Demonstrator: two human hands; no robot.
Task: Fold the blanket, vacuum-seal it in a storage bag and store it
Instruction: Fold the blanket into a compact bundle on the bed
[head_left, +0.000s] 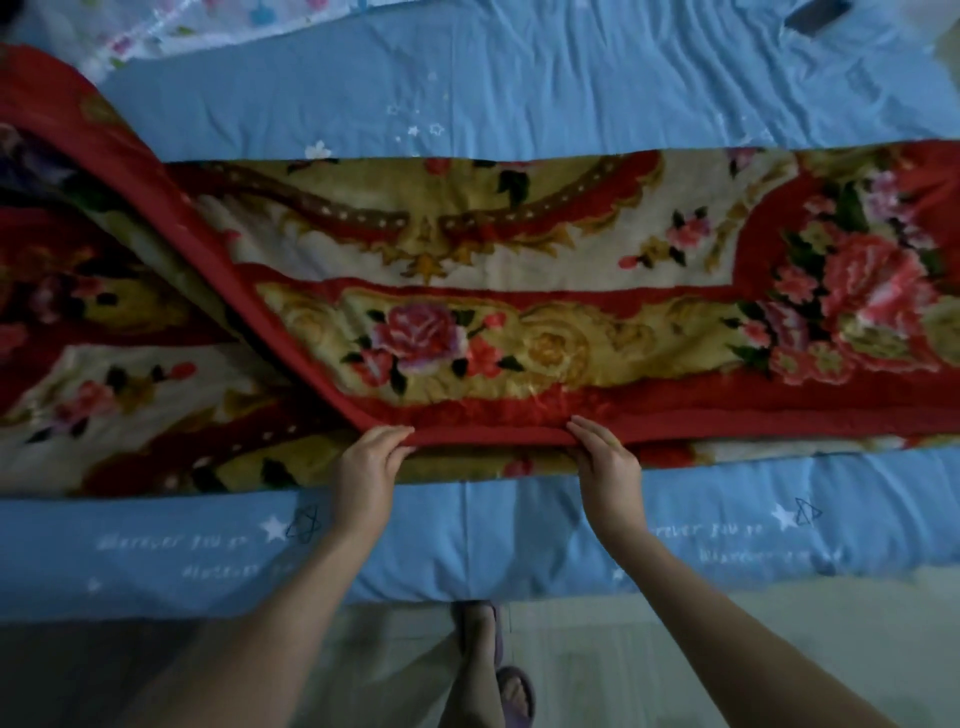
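Together both hands' fingers (400, 434) grip blanket (519, 332) edge.

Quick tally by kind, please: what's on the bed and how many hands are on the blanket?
Blanket, red floral: 1
Blue bed sheet: 1
Clear patterned bag, top left: 1
Dark object, top right, too blurred to name: 1
Hands holding the blanket's red hem: 2, left hand, right hand
Total: 6

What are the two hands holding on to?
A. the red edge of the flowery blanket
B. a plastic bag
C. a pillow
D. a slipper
A: the left hand and right hand both grip the red edge of the flowery blanket, which lies on the blue bed sheet.
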